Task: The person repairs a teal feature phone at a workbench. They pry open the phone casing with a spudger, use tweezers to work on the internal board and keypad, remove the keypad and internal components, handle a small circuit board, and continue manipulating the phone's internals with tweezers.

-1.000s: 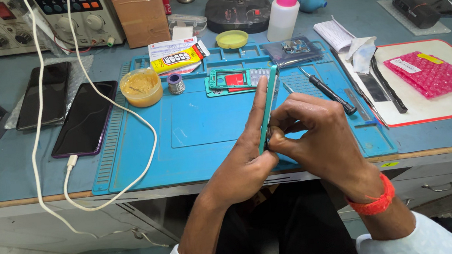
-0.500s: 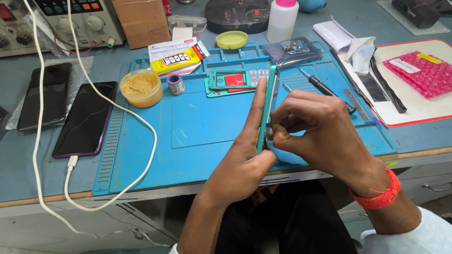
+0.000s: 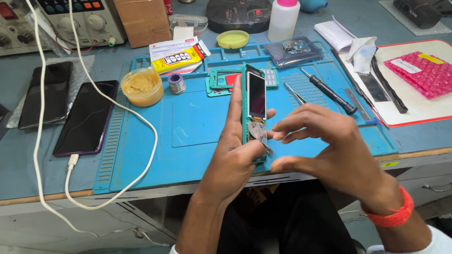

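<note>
While clamped upright in left hand (image 3: pixel 235 162), phone (image 3: pixel 257 107) ran lengthwise away; right hand (image 3: pixel 321 142) just beside, fingertips pinched at its lower edge.

I work at an electronics repair bench: blue silicone work mat (image 3: pixel 193 130), black-handled screwdriver (image 3: pixel 327 90), grey dial-fronted power supply (image 3: pixel 69 15) far left, spare black phones (image 3: pixel 86 117).

blue mat (image 3: pixel 198 124), pink bubble-wrap pouch (image 3: pixel 426 74)

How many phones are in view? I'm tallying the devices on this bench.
3: two dark phones lie flat at the left, one on the bench, one beside the blue mat; a third is held edge-up in the left hand. Others may be hidden.
</note>
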Available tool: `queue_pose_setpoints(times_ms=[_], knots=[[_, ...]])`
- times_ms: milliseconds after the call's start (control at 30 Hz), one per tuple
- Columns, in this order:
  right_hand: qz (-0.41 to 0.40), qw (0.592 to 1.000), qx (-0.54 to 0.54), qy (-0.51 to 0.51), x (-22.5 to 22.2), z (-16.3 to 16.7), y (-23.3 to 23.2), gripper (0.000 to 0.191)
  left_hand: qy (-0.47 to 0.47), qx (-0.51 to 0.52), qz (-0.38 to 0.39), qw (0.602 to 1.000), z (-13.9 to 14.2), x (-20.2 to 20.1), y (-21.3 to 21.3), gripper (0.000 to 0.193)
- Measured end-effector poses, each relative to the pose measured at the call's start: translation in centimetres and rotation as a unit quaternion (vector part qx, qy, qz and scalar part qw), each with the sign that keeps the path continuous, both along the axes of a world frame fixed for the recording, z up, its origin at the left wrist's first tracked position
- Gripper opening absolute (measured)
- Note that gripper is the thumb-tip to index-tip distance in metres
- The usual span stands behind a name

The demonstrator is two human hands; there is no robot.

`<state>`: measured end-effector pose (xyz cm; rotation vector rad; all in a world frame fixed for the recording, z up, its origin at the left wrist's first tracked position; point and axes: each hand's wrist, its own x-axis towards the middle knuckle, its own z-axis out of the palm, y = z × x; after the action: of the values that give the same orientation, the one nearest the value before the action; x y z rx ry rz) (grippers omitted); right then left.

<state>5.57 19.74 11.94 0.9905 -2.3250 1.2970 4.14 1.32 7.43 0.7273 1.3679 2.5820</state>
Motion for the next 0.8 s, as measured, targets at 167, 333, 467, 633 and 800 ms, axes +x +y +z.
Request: queue_pose_setpoints(times_ms=[167, 333, 467, 633, 800], knots=[[-0.060, 0.995, 0.060, 0.043, -0.1, -1.0, -0.4, 0.024, -0.043, 0.036, -0.017, 0.998, -0.1, -0.1, 0.0, 0.101], [-0.058, 0.997, 0.036, 0.023, -0.6, -0.9, -0.4, 0.012, -0.041, 0.059, -0.024, 0.997, -0.1, -0.1, 0.1, 0.107], [-0.062, 0.997, 0.020, -0.040, -0.9, -0.6, -0.2, 0.012, -0.047, 0.046, -0.015, 0.998, -0.3, -0.2, 0.1, 0.105], [-0.105, 0.992, 0.031, -0.064, -1.3, 0.4, 0.4, 0.010, -0.032, 0.038, -0.019, 0.999, -0.4, -0.2, 0.1, 0.106], [-0.132, 0.988, 0.059, -0.053, -2.0, 1.6, 1.4, 0.012, -0.043, 0.041, -0.019, 0.998, -0.3, -0.3, -0.1, 0.105]])
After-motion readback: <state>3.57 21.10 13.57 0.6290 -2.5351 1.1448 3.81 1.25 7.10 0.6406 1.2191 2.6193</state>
